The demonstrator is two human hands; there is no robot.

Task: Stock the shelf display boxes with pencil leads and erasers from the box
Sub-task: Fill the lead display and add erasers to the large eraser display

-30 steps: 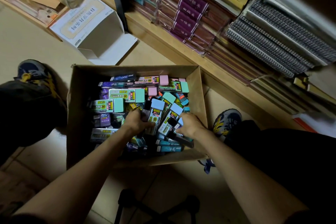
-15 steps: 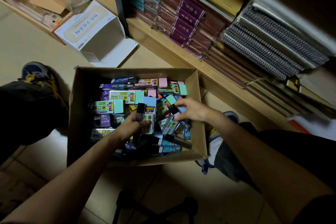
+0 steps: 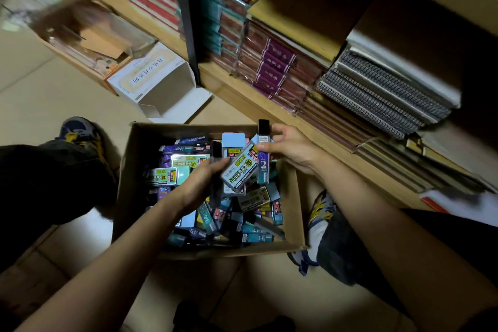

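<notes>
Both hands over the box [image 3: 205, 252] now! Left hand [image 3: 200, 183] grips a fan of lead packs [image 3: 238, 170], fingers [image 3: 208, 167] curled round them. Right hand [image 3: 293, 151] pinches a slim lead tube [image 3: 263, 155] upright, touching the fan. The box sits on the floor [image 3: 54, 94] beside the shelf [image 3: 242, 94].

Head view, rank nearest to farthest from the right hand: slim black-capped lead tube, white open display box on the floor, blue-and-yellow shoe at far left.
1. Slim black-capped lead tube: pinched in the right hand, over the brown cardboard box.
2. White open display box: on the floor, up-left beyond that box.
3. Blue-and-yellow shoe: far left, on the floor.
</notes>
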